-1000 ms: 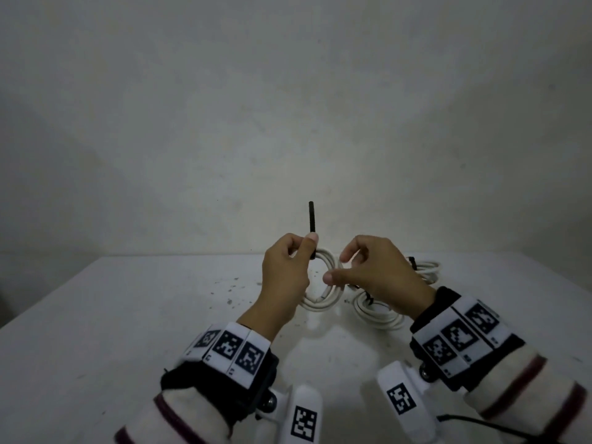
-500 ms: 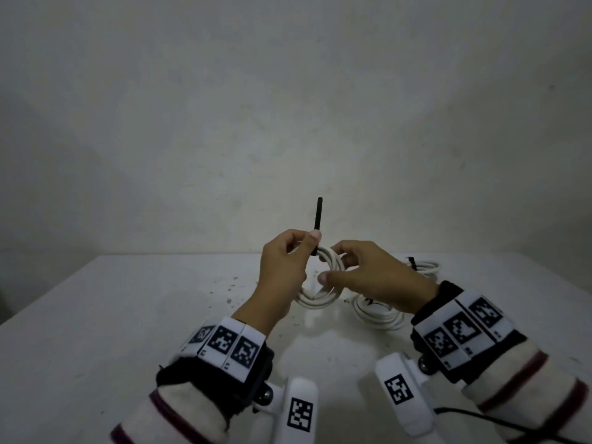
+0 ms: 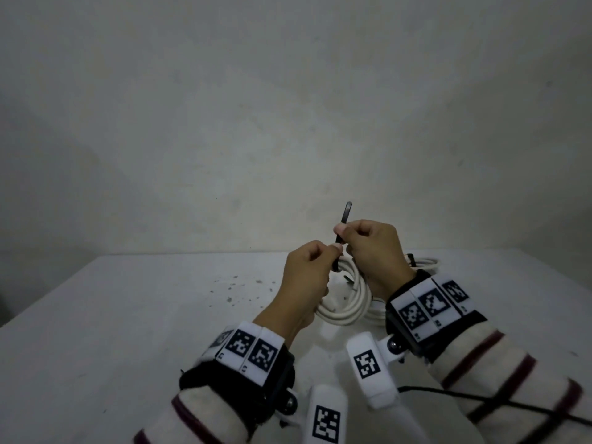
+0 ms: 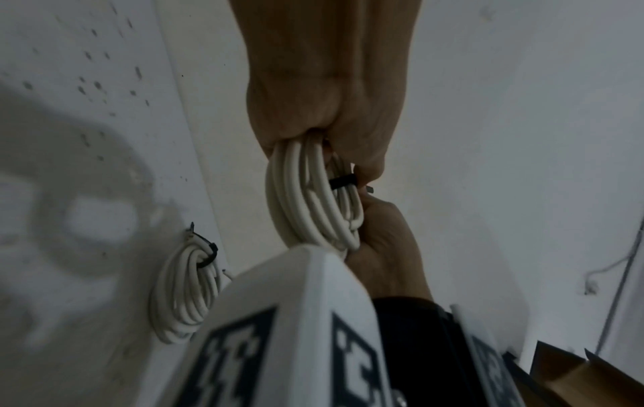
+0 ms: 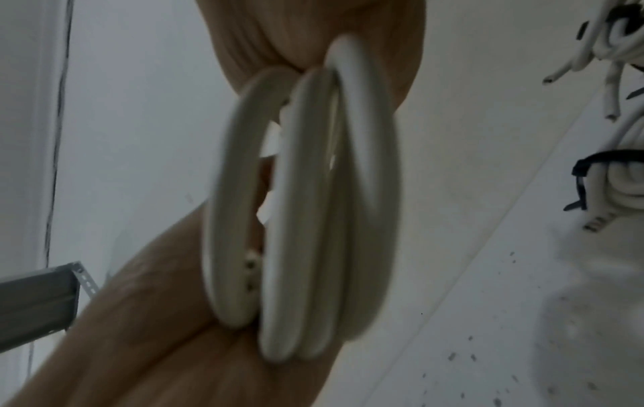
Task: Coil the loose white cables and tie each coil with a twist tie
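Observation:
A coil of white cable (image 3: 347, 304) is held up above the table between both hands. My left hand (image 3: 331, 253) grips the coil's top, thumb pressed by the black twist tie (image 3: 346, 216). The tie's free end stands upright, pinched by my right hand (image 3: 342, 232) just above the left. In the left wrist view the tie (image 4: 343, 182) wraps across the coil's strands (image 4: 306, 203) under my left hand (image 4: 324, 91). The right wrist view is blurred and shows the coil (image 5: 306, 209) edge-on.
Tied white coils (image 3: 424, 262) lie on the white table (image 3: 128, 315) behind my right wrist; one coil (image 4: 188, 292) has a black tie (image 4: 209, 254). Dark specks (image 3: 237, 290) dot the table. A bare wall stands close behind. A black wire (image 3: 480, 400) crosses my right sleeve.
My right hand rose from the coil's side and took the tie's upright end. My left hand let go of that end and now holds lower, at the coil's top.

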